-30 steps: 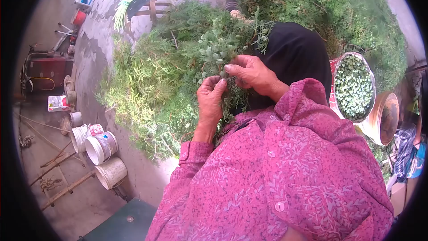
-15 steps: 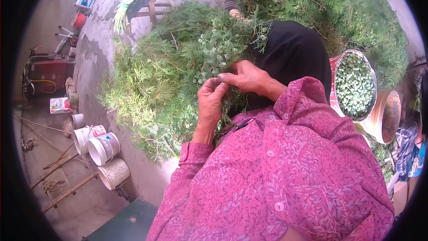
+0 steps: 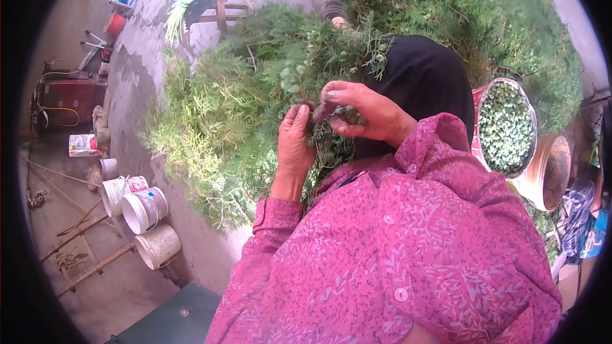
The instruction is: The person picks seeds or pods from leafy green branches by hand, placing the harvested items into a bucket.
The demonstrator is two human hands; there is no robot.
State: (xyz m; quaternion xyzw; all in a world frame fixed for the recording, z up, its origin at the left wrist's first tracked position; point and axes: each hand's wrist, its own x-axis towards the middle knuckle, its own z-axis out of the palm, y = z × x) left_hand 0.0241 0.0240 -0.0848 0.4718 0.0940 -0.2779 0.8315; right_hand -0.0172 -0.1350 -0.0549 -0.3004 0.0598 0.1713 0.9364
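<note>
In front of my chest, my left hand (image 3: 295,143) pinches the stem of a green conifer sprig between thumb and fingertips. Round pale-green cones (image 3: 293,76) cluster on the sprig just above those fingers. Close by on the right, my right hand (image 3: 373,114) is curled around several loose green cones (image 3: 348,113), its fingertips near the sprig. A large heap of cut conifer branches (image 3: 217,121) lies beneath and beyond both hands. On the right stands a bucket (image 3: 532,129) filled with small green cones.
More branches (image 3: 510,38) spread across the far right. A second bucket (image 3: 554,175) leans open beside the filled one. To the left are white buckets (image 3: 143,210), wooden poles (image 3: 95,274) and a dark red machine (image 3: 70,100). A small stool (image 3: 220,13) stands beyond the heap.
My right hand has drawn slightly right, away from my left fingertips, and its cupped cones now show. The cone cluster above my left hand looks smaller. My left hand has shifted slightly.
</note>
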